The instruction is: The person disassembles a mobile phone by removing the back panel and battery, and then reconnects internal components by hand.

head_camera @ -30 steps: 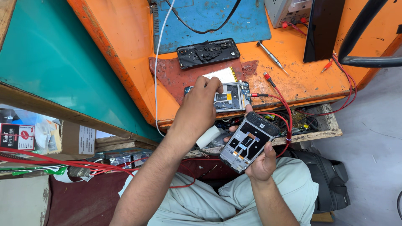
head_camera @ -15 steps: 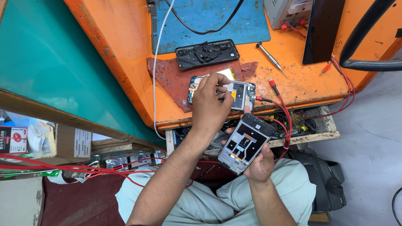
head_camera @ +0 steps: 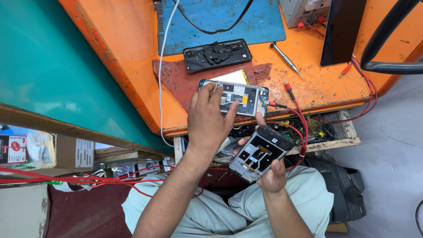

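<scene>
Gripping grey phone frame (head_camera: 260, 153); right hand (head_camera: 273, 176)

Pretty bright, even light all over, looks like soft overhead or daylight, so colours pop and nothing's blown out. Shadows are weak, just a soft one under the left hand (head_camera: 210, 125) on the orange bench (head_camera: 128, 48). Mild sheen on the dark panel (head_camera: 341, 31) in the upper right. Centre is sharp; edges bend from the wide lens, and the lower left clutter goes a bit soft.
</scene>
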